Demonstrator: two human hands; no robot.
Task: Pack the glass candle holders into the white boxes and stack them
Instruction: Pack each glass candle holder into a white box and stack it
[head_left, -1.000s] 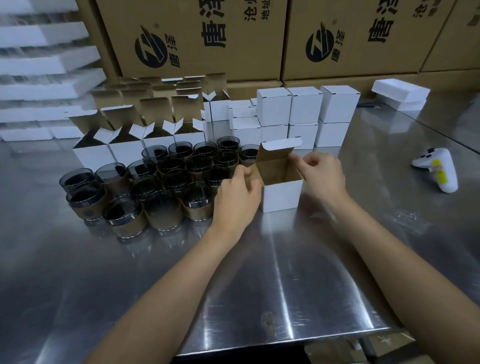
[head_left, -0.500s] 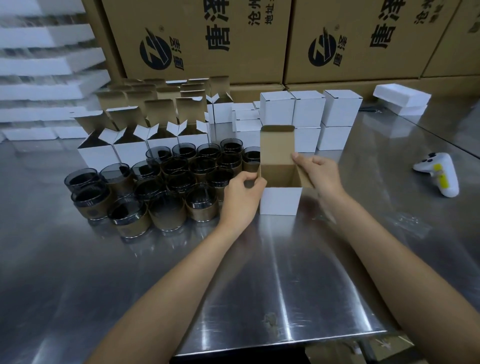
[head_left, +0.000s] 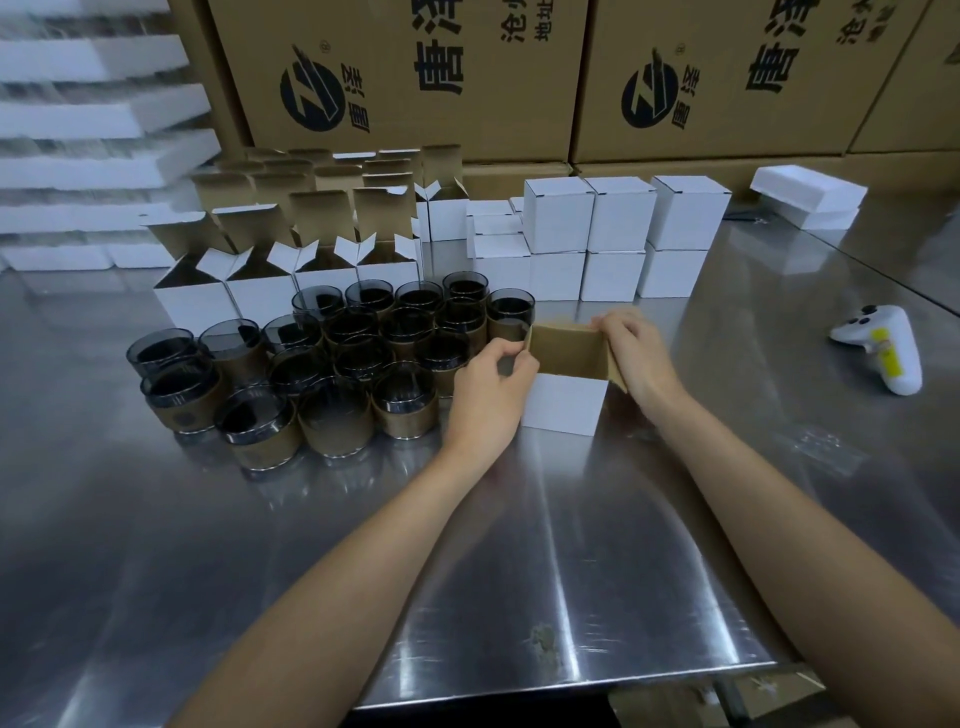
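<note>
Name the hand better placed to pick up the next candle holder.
Left, probably. The left hand grips the box right beside the candle holders; the right hand is on the box's far side.

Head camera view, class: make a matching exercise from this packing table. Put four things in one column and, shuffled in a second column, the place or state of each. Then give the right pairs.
Column A
1. front white box
2. glass candle holders
3. closed white boxes
4. white controller

Column B
a. lying alone on the right side of the table
b. standing unpacked in a cluster, left of centre
c. top flap gripped by left hand and right hand
d. stacked two high at the back

Pairs: 1-c, 2-b, 3-d, 4-a
</note>
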